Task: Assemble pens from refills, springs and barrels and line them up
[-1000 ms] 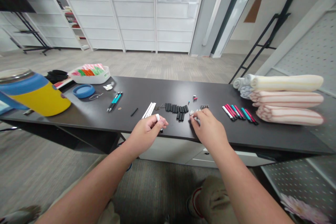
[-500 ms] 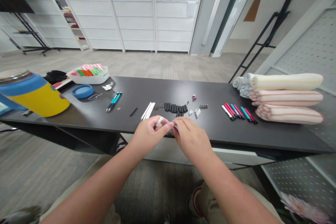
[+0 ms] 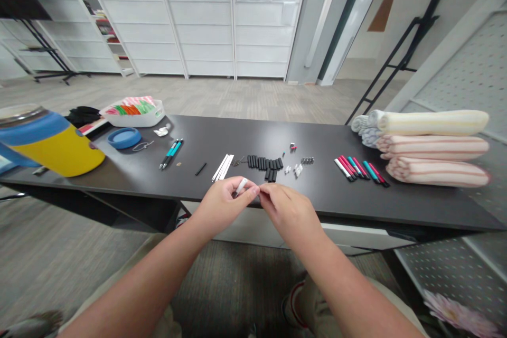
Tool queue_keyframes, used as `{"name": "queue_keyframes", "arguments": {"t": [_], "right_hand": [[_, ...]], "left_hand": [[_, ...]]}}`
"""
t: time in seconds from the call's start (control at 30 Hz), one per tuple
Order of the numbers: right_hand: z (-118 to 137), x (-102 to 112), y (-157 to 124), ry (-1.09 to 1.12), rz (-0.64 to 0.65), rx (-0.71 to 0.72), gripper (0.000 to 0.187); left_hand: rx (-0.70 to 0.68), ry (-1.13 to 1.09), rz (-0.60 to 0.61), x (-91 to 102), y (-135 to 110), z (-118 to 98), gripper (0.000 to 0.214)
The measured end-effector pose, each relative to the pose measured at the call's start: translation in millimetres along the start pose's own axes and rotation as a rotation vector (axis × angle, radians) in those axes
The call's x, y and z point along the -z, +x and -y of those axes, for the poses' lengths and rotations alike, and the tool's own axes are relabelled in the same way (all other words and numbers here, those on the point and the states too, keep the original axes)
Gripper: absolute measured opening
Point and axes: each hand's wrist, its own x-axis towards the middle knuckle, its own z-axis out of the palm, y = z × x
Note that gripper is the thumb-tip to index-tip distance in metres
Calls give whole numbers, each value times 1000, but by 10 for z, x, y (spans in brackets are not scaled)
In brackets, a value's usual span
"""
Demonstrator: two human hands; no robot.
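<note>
White pen barrel (image 3: 241, 186) sits pinched in your left hand (image 3: 222, 206), raised just over the near edge of the worktop (image 3: 119, 179), its pale end poking up between thumb and forefinger. Your right hand (image 3: 289, 214) comes in from the other side, fingertips touching the left's at the barrel's tip. They are pinched together, though on what I cannot tell (anything there is too small to see). It reads as a fitting step, two parts brought end to end. Such a join calls for a steady left grip and a straight line-up from the right.

Beyond your hands, from the left, lie two teal pens (image 3: 171, 153), a loose black stick (image 3: 201, 169), a bundle of white rods (image 3: 224, 167), a row of black sleeves (image 3: 264, 163) and a scatter of small white bits (image 3: 295, 170). Then comes a row of red and teal pens (image 3: 361, 169) near the rolled towels (image 3: 433, 148).
</note>
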Motion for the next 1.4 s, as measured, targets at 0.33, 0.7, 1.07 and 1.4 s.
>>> {"name": "queue_keyframes", "arguments": {"t": [0.33,0.7,1.07,1.4], "right_hand": [[9,83,48,187,-38,-80,12],[-31,103,38,252,-25,-4,14],[-33,73,-12,271,-35,-92,8],[-26,102,42,352,-88,9,5]], "left_hand": [[-119,209,-16,50,4,14,30],[-400,806,81,37,19,121,29],[-422,766,179,-33,5,162,26],[-310,437,-18,94,31,46,26]]}}
